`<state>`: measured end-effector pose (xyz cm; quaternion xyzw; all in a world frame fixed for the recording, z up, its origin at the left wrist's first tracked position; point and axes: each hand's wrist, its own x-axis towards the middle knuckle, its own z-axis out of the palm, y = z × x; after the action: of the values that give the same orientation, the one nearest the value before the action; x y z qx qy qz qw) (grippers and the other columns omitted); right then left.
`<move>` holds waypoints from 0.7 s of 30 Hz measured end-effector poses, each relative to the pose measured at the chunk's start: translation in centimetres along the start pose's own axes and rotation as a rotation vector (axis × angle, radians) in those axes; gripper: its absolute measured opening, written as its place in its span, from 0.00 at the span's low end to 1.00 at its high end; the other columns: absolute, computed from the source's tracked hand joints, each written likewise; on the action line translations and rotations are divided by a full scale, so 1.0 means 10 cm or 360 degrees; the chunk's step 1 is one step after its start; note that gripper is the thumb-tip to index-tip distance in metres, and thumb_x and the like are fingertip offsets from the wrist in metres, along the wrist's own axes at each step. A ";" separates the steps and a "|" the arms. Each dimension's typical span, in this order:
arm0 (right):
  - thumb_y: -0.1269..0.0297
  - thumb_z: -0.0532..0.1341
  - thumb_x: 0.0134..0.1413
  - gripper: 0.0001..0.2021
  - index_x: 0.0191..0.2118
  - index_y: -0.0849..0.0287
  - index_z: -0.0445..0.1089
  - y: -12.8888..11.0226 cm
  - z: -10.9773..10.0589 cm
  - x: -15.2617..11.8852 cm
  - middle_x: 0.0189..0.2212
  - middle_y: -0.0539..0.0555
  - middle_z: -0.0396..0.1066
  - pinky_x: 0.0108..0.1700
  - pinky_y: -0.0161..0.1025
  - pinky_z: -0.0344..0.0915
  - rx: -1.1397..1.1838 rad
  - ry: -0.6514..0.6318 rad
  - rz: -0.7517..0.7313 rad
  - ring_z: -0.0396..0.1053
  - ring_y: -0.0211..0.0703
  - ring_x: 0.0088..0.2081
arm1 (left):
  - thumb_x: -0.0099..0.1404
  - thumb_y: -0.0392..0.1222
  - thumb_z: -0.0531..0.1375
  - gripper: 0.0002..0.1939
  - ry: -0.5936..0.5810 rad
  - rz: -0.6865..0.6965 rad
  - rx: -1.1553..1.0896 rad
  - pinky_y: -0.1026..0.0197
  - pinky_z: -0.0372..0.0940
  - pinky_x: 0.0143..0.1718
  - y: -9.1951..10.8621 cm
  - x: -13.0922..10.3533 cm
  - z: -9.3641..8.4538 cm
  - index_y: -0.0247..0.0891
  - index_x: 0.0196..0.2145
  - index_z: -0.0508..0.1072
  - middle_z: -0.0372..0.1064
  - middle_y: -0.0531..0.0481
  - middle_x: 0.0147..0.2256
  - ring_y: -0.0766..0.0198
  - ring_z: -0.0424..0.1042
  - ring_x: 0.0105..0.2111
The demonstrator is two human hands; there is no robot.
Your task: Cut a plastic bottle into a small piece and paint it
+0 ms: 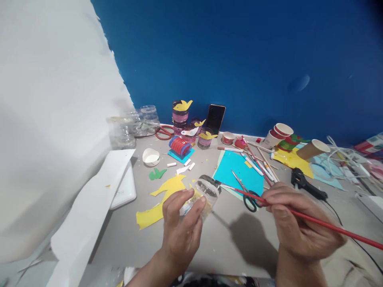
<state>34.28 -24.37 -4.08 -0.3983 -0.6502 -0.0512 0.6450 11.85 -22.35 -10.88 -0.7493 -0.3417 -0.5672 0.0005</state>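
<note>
My left hand [183, 223] grips a clear plastic cup [210, 192], tilted over the table, with a dark painted band round its far end. My right hand [299, 219] is closed round a long red paintbrush [317, 224]. The brush's bristles point left, at the dark end of the cup; whether they touch it I cannot tell. Black-handled scissors [249, 199] lie behind the brush, partly over blue paper [230, 169]. Cut yellow paper [149, 216] lies left of my left hand, and a green cutout [157, 173] is behind it.
Decorated cups [180, 119] and a phone [216, 117] stand by the blue wall. Clear cups [119, 133] are at the back left. Paper cups [313, 148], a black glue gun [308, 185] and cables are on the right. White paper [86, 207] covers the left edge.
</note>
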 end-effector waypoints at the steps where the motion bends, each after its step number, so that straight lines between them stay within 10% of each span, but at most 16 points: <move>1: 0.73 0.66 0.59 0.04 0.34 0.58 0.77 0.00 0.01 0.00 0.25 0.51 0.75 0.32 0.46 0.72 -0.0013 -0.0006 0.0008 0.75 0.46 0.27 | 0.60 0.17 0.62 0.26 0.0004 0.0007 -0.0005 0.48 0.65 0.60 0.00 0.00 0.00 0.36 0.53 0.74 0.65 0.40 0.54 0.53 0.66 0.56; 21: 0.70 0.67 0.60 0.04 0.32 0.57 0.78 -0.05 -0.05 0.04 0.24 0.52 0.75 0.32 0.48 0.73 -0.0043 0.0066 0.0076 0.75 0.48 0.26 | 0.62 0.21 0.63 0.29 -0.0006 -0.0046 0.0080 0.48 0.68 0.58 0.02 0.00 0.00 0.42 0.58 0.71 0.66 0.41 0.54 0.53 0.68 0.55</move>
<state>34.44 -24.84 -3.42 -0.4212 -0.6262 -0.0527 0.6540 11.95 -22.47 -10.82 -0.7452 -0.3667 -0.5569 0.0105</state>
